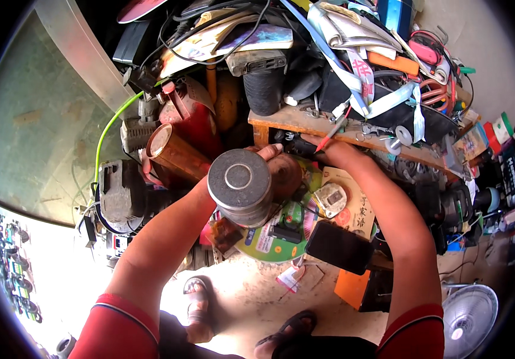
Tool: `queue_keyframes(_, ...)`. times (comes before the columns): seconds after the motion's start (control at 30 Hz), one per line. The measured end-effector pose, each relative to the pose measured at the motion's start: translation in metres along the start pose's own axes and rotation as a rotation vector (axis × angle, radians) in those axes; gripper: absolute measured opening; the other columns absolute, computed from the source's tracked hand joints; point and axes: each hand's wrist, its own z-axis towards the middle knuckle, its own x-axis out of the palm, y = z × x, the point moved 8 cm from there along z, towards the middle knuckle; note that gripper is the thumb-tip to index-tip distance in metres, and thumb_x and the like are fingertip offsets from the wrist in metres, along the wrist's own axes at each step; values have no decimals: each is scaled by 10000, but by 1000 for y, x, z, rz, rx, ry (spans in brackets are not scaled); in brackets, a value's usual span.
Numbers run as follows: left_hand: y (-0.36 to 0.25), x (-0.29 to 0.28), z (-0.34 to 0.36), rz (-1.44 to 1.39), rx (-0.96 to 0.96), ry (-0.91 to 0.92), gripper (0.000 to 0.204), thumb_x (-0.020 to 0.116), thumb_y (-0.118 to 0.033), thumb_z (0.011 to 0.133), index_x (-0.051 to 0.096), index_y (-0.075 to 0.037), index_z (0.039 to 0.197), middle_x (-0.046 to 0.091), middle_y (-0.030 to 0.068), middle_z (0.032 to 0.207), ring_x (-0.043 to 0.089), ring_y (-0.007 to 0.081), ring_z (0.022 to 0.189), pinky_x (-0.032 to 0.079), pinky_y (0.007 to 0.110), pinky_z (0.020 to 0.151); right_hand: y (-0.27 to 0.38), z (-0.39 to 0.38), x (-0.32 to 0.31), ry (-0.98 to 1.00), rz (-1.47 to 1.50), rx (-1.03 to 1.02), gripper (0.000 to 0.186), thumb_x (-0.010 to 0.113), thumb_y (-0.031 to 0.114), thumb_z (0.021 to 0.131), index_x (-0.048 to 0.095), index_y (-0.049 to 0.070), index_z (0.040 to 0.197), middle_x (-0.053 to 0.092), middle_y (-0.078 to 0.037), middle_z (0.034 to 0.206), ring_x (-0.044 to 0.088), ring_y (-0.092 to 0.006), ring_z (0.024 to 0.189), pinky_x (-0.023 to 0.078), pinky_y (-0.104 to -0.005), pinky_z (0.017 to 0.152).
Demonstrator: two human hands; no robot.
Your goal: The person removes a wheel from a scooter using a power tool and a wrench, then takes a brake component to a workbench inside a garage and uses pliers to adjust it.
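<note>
Motor [240, 186], a grey metal cylinder with a ringed cap facing up, sits in the left hand [256, 160], raised above the cluttered floor. The fingers curl around its far side with one fingertip showing past the top edge, so the grip is closed on the body, though most of the palm is hidden behind it. The right hand [329, 149] is just beyond and to the right, at the edge of a wooden shelf [293, 122]. It pinches a thin red-handled tool [332, 133] like a pen, tip pointing back toward the motor; whether the tip touches anything cannot be told.

Judging from this, the work is at the motor's far side. A steady job would call for keeping the cylinder level and braced, since it looks heavy for one hand, and for bringing the tool in with short, light strokes so it does not slip.

Below the hands lie a green disc [269, 242], a dark phone [339, 246] and a small square part [332, 198]. To the left of the left hand stands a rusty brown canister [170, 152]. A white fan [470, 314] stands low to the right.
</note>
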Motion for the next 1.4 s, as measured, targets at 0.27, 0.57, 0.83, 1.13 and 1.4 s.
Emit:
queue_keyframes(0.27, 15, -9, 1, -66, -88, 49, 743, 734, -638, 905, 702, -13, 1307, 748, 124, 1158, 692, 220, 1070, 519, 346, 990, 58, -4, -13, 180, 125, 37, 543, 628, 20, 966, 569, 136, 1494, 649, -161, 1436, 642, -330, 1294, 515, -398, 1062)
queue_keyframes(0.57, 22, -15, 2, -43, -117, -4, 748, 736, -640, 904, 703, -8, 1303, 748, 125, 1162, 693, 222, 1068, 522, 349, 988, 75, -18, -26, 188, 131, 183, 513, 649, 55, 954, 594, 155, 1455, 639, -160, 1440, 626, -341, 1307, 500, -404, 1086)
queue_keyframes(0.83, 22, -21, 5, 51, -94, -74, 740, 728, -633, 921, 700, -6, 1312, 738, 129, 1203, 683, 219, 1096, 509, 344, 1011, 61, -21, -28, -28, 133, 189, 493, 698, 58, 896, 662, 109, 1385, 659, -145, 1420, 619, -332, 1322, 492, -392, 1092)
queue_keyframes(1.13, 20, -27, 8, 158, -68, -155, 782, 719, -665, 917, 694, -7, 1339, 732, 127, 1218, 671, 213, 1114, 501, 348, 1017, 74, -41, -41, -220, 178, 239, 450, 716, -3, 860, 691, 47, 1307, 720, -196, 1276, 678, -353, 1220, 521, -395, 1026)
queue_keyframes(1.4, 3, -20, -8, 230, 16, -126, 806, 715, -699, 901, 706, -22, 1337, 743, 142, 1205, 679, 224, 1105, 502, 355, 1020, 90, -73, -56, -306, 174, 217, 426, 756, 19, 862, 692, 14, 1283, 713, -210, 1271, 671, -395, 1199, 518, -399, 1015)
